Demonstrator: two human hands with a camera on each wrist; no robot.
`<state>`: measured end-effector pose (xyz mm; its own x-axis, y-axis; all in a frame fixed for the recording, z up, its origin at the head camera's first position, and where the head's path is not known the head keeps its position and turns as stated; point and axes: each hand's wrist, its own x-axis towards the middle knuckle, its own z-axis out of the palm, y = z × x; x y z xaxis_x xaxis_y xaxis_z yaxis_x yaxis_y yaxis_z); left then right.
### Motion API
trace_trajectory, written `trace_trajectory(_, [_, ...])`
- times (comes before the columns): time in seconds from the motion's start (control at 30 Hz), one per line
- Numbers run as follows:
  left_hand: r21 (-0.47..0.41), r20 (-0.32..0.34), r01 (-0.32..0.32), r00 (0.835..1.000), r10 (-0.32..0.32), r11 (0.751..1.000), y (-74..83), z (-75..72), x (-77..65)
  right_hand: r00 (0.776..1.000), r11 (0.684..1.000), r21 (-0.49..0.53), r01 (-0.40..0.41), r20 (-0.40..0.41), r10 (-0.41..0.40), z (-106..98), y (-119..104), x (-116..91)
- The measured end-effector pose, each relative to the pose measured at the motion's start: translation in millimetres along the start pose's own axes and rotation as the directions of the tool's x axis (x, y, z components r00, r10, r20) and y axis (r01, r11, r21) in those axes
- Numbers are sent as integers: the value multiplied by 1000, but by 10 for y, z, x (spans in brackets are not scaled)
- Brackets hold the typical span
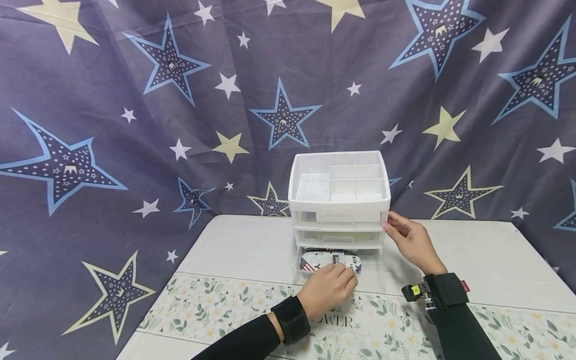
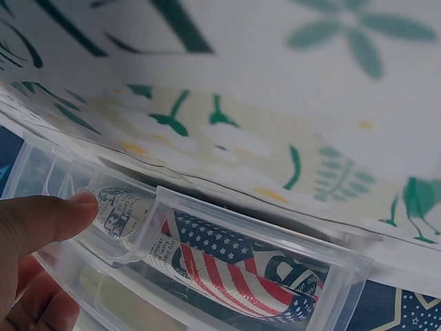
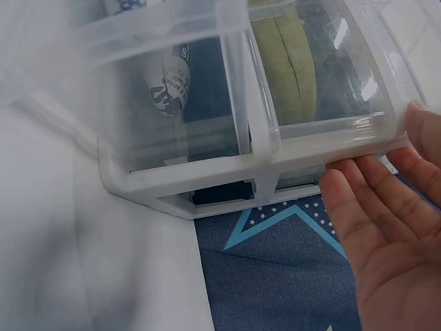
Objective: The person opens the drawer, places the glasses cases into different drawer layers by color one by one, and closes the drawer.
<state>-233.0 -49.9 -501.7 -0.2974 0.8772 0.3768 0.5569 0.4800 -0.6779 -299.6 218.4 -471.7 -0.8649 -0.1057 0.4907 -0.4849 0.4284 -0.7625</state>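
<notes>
A white plastic drawer organizer (image 1: 339, 206) stands on the table. Its bottom clear drawer (image 1: 373, 280) is pulled out. Inside lies a rounded, elongated bundle (image 1: 330, 261) with flag and newspaper-lettering print, its exact kind unclear. My left hand (image 1: 328, 289) holds the front of that drawer; in the left wrist view the thumb lies over the handle area and the fingers curl below. My right hand (image 1: 411, 242) rests against the organizer's right side, thumb near the front corner. In the right wrist view the fingers (image 3: 365, 207) are fairly straight along the frame.
Divided compartments (image 1: 355, 180) form the organizer's top tray. An olive-green item (image 3: 286, 69) shows through a closed drawer above. Beneath the drawer lies a floral table runner (image 1: 225, 300) on a white tabletop (image 1: 252, 240). A star-patterned curtain (image 1: 315, 65) hangs close behind.
</notes>
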Motion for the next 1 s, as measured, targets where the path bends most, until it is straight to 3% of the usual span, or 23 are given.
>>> trace_trajectory(0.2, [27,-68,8,998,-6,1000,-37,42,42,1000,1000,8,5,-3,-5,-6,13,-1])
trace_trajectory(0.5, [43,22,-8,1000,7,999,-94,79,64,1000,1000,6,11,1,-11,-12,24,0])
trace_trajectory(0.8, [27,44,-6,999,5,1000,-136,167,73,1000,1000,-2,13,1,-13,-7,37,4])
trace_trajectory(1.0, [40,5,-7,1000,7,999,-167,242,86,1000,1000,-8,2,5,-2,1,39,9])
